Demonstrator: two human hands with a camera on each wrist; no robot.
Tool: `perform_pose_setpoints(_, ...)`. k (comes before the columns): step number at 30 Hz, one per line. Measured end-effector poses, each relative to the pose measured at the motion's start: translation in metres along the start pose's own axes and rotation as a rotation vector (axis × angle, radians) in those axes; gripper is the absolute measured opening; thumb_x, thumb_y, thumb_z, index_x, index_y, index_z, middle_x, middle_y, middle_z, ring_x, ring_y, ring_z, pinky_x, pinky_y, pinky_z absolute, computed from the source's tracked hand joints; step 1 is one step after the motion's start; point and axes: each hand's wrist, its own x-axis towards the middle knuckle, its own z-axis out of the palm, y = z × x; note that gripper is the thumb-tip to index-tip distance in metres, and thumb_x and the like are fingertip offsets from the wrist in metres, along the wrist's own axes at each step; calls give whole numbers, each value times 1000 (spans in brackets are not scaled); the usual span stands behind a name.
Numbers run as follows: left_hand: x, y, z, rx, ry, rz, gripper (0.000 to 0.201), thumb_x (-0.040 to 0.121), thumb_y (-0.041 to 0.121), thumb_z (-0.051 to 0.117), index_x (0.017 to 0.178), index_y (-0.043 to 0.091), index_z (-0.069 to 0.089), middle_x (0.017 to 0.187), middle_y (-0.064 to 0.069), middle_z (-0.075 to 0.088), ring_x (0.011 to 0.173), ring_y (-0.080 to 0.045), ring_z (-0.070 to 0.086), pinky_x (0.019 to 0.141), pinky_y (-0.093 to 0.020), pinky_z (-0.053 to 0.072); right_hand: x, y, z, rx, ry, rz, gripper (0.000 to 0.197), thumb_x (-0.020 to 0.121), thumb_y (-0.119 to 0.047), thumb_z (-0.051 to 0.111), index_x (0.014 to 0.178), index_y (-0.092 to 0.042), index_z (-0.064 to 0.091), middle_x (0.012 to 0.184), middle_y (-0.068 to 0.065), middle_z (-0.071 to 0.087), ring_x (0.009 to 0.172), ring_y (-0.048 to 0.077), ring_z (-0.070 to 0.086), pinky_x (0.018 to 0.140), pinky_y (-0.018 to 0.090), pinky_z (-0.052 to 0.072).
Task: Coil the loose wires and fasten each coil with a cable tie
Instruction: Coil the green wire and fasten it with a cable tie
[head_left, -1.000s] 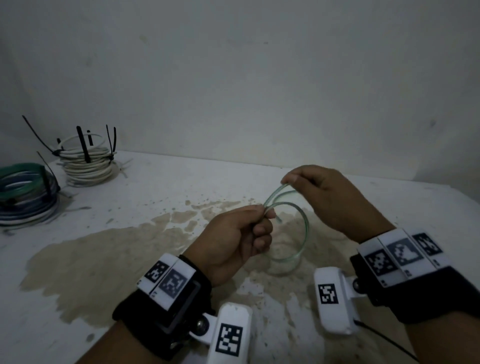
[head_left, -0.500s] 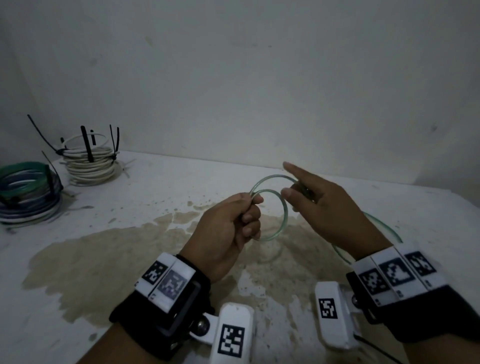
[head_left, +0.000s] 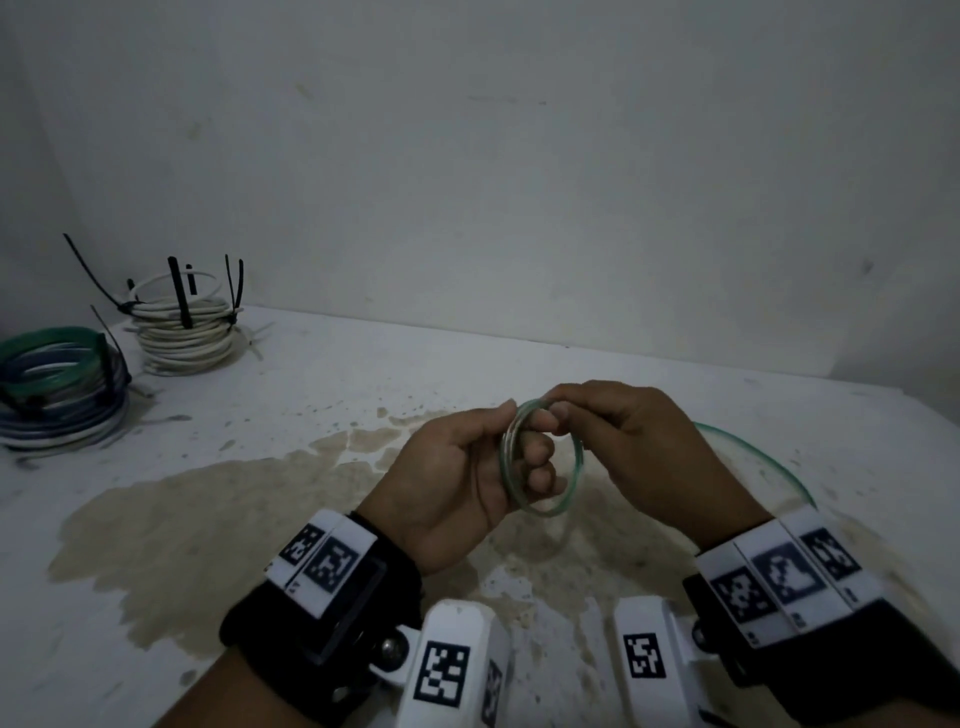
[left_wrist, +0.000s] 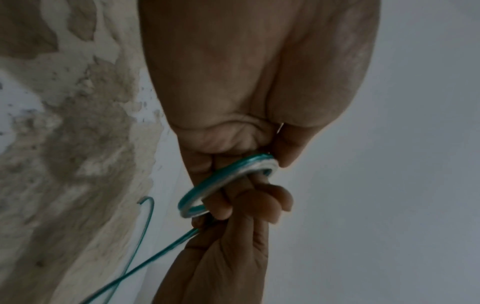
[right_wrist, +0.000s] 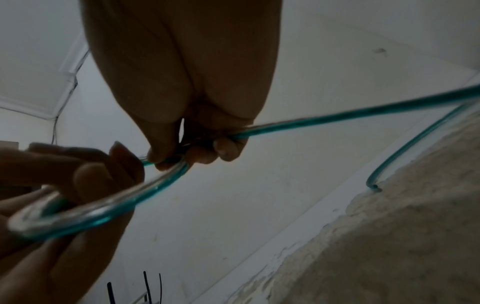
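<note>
A translucent green wire is wound into a small coil (head_left: 570, 483) held above the stained table. My left hand (head_left: 467, 467) grips the coil's left side, fingers curled through the loops (left_wrist: 226, 181). My right hand (head_left: 639, 436) pinches the wire at the coil's top (right_wrist: 182, 156). The wire's loose tail (head_left: 769, 457) curves off to the right behind my right wrist, and its cut end (right_wrist: 374, 187) lies near the table. Both hands hover over the table's middle.
Two finished coils sit at the back left: a white one (head_left: 182, 332) with black cable ties sticking up, and a green-and-blue one (head_left: 57, 395) near the left edge. A large brown stain (head_left: 208, 519) covers the table. White walls close the back and right.
My right hand swung out with the wire, then came back to the coil's top, laying another loop. The left hand kept its grip and turned slightly.
</note>
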Motion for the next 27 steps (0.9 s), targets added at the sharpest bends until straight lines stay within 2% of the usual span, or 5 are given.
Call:
perform_pose_setpoints(5, -2, 6, 6, -94, -17, 28, 20, 91, 23, 40, 85, 9, 54, 53, 7, 35, 40, -6, 31, 45, -20, 38, 3, -4, 3, 29, 39, 41, 17, 95, -23, 52, 91, -30, 67, 73, -12, 65, 66, 2, 58, 61, 13, 43)
perform_pose_setpoints(12, -2, 53, -14, -260, 161, 385, 18, 93, 20, 37, 80, 15, 49, 54, 9, 33, 40, -5, 29, 41, -16, 32, -14, 8, -14, -95, -155, 214, 6, 97, -26, 47, 99, -31, 44, 77, -3, 66, 57, 4, 57, 50, 13, 43)
perform_pose_setpoints(15, 3, 55, -21, -278, 253, 417, 30, 100, 21, 30, 75, 15, 46, 55, 8, 35, 40, -6, 30, 42, -15, 33, -16, 4, -23, -279, -266, 203, 7, 96, -27, 50, 102, -32, 50, 83, -5, 65, 62, 4, 55, 53, 15, 40)
perform_pose_setpoints(21, 19, 45, -15, -194, 292, 388, 35, 103, 22, 26, 72, 16, 40, 57, 7, 38, 41, -7, 33, 46, -16, 33, -18, -8, -21, -689, -351, 44, 27, 99, -27, 43, 120, -30, 59, 111, -1, 60, 101, 15, 56, 79, 24, 42)
perform_pose_setpoints(27, 27, 34, -16, -118, 354, 394, 32, 105, 24, 26, 77, 15, 40, 57, 6, 38, 43, -8, 34, 51, -21, 35, -24, -33, -17, -652, -432, -80, 30, 97, -26, 41, 113, -18, 65, 97, 2, 62, 88, 15, 56, 78, 29, 46)
